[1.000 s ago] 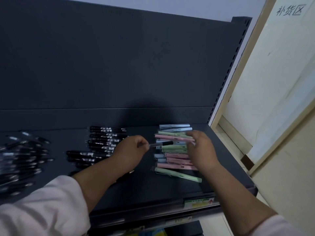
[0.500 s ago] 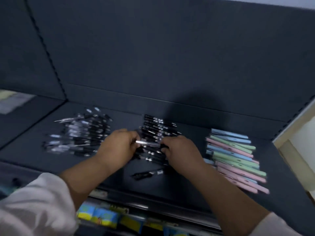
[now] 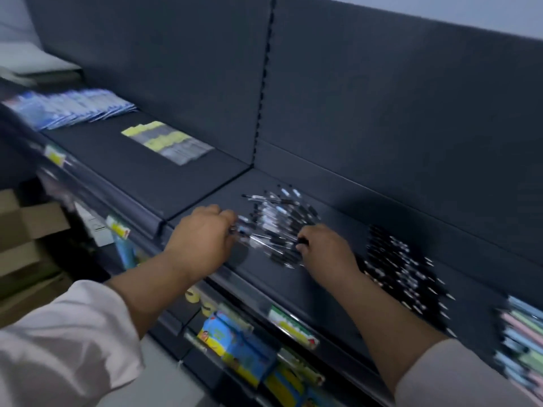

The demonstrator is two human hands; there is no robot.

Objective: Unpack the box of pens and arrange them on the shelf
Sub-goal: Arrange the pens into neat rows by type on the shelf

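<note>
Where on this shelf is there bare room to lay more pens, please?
Bare shelf: between the clear pens and the black pens, along the front edge before them, and in front of the yellow packs. Crowded: black pens to pastel pens.

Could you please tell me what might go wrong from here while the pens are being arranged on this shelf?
1. The clear pens lie loose and crossed between the left hand and right hand; a nudge could roll some over the front edge of the shelf.
2. The right forearm passes close beside the black pens and might sweep them out of line.
</note>
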